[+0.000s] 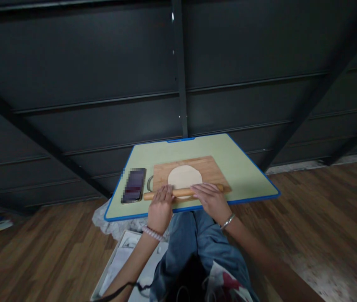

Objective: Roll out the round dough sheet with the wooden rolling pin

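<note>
While the person sits with blue-jeaned knees under the table edge, both palms press down on the long pale wooden rolling pin (183,193). The left hand (160,208), pink beaded bracelet at the wrist, lies flat with fingers spread over the pin's left part; the right hand (211,200), silver bangle on, lies flat over the right part. Neither hand curls around it, both just bear down. The pin sits across the near edge of the rectangular bamboo cutting board (211,167). Just beyond it lies the round, pale disc of dough (185,176), already flattened thin and fairly even, so by my read the rolling is well along, with perhaps only more thinning left. Left of the board rests a dark smartphone (133,185). All of it sits on the light green, blue-rimmed table (244,172), with a dark panelled wall behind.
</note>
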The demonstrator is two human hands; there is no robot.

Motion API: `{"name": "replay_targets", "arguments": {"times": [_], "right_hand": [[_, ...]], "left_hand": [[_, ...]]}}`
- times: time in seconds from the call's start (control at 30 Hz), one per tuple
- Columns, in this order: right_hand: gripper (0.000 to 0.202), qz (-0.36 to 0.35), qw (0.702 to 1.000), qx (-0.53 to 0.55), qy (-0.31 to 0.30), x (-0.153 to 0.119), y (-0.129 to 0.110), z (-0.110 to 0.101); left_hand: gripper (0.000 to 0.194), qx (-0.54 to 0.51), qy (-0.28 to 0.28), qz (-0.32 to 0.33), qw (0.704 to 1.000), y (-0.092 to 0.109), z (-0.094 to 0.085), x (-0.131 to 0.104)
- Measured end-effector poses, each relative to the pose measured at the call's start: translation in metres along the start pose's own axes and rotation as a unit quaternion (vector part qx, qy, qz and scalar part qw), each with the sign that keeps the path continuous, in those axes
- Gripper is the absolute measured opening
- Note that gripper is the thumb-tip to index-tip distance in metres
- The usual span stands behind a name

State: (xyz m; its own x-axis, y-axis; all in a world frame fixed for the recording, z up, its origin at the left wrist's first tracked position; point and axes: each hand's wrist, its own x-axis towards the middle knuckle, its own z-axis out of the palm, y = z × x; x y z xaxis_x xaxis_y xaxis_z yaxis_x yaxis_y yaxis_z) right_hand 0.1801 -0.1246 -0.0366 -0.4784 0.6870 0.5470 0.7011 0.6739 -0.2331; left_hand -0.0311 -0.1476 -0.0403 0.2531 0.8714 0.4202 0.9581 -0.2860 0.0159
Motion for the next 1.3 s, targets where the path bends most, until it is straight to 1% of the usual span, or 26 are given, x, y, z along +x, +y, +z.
{"name": "replay_targets", "arguments": {"times": [0.17,0.27,0.33,0.4,0.47,0.57,0.7,0.8,0.93,1.03,1.13,1.23,1.3], "right_hand": [[0.035,-0.008,1.000,-0.020,0.018,-0.009,-0.008,-0.001],[0.040,-0.009,0.999,-0.044,0.012,-0.016,-0.013,0.000],[0.043,-0.011,0.998,-0.064,0.003,-0.020,-0.017,0.001],[0.044,-0.009,0.996,-0.088,-0.005,-0.022,-0.022,0.002],[0.044,-0.003,0.994,-0.109,-0.010,-0.023,-0.027,0.003],[0.044,0.012,0.991,-0.130,-0.016,-0.021,-0.034,0.006],[0.048,0.020,0.990,-0.138,-0.025,-0.017,-0.040,0.011],[0.052,0.027,0.989,-0.139,-0.031,-0.012,-0.040,0.018],[0.056,0.045,0.989,-0.141,-0.029,-0.001,-0.032,0.022],[0.058,0.065,0.987,-0.140,-0.039,0.009,-0.021,0.020],[0.059,0.082,0.986,-0.135,-0.054,0.017,-0.012,0.017],[0.060,0.084,0.986,-0.133,-0.060,0.022,-0.007,0.015],[0.061,0.080,0.986,-0.134,-0.062,0.025,-0.003,0.015]], "left_hand": [[0.038,-0.033,0.039,0.034,0.998,-0.008,0.004,-0.013],[0.042,-0.045,0.061,0.050,0.996,-0.008,0.006,-0.021],[0.046,-0.047,0.062,0.053,0.996,-0.008,0.006,-0.023],[0.048,-0.045,0.050,0.053,0.996,-0.009,0.005,-0.020],[0.047,-0.040,0.028,0.047,0.998,-0.011,0.005,-0.011],[0.048,-0.031,-0.008,0.039,0.999,-0.016,0.006,0.012],[0.049,-0.033,-0.041,0.058,0.997,-0.022,0.011,0.047],[0.048,-0.028,-0.061,0.070,0.995,-0.024,0.016,0.068],[0.050,-0.006,-0.084,0.079,0.993,-0.021,0.024,0.094],[0.050,-0.007,-0.101,0.094,0.990,-0.018,0.031,0.112],[0.050,-0.019,-0.117,0.122,0.985,-0.018,0.037,0.126],[0.051,-0.037,-0.150,0.149,0.977,-0.019,0.039,0.138],[0.051,-0.051,-0.180,0.155,0.970,-0.017,0.040,0.146]]}}
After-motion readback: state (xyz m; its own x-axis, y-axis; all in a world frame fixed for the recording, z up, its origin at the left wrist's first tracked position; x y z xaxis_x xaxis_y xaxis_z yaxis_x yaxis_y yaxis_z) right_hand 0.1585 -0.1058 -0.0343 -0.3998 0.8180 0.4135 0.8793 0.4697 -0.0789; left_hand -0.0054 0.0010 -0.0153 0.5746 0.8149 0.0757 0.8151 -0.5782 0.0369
